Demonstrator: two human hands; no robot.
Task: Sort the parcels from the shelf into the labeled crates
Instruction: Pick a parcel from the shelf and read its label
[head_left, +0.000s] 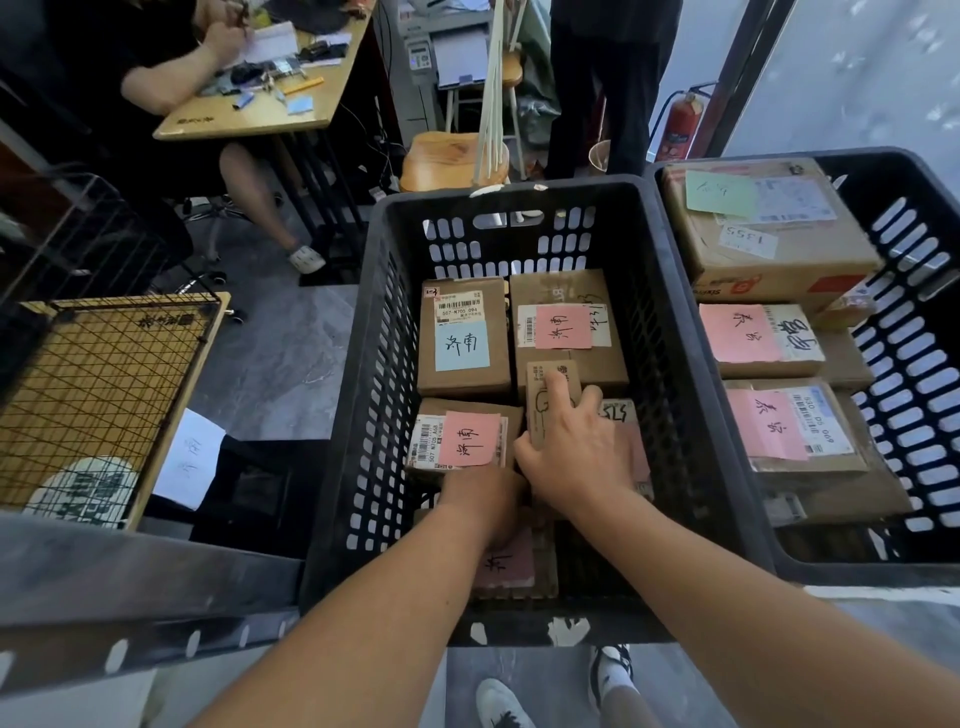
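On a grey floor beside a desk, the middle crate (363, 364) holds note-tagged parcels. The right hand (574, 447) — fingers closed around a small parcel (545, 387) standing on end — is nearer; its long axis runs away from the wrist. The left hand (480, 501) presses a low parcel (511, 564) (grip hidden, cannot tell).

A single wide-angle head camera looks forward and steeply down, close over a black crate (363, 395) that fills the middle. A second crate (914, 322) is cut by the right edge; the floor (280, 364) recedes toward the top.
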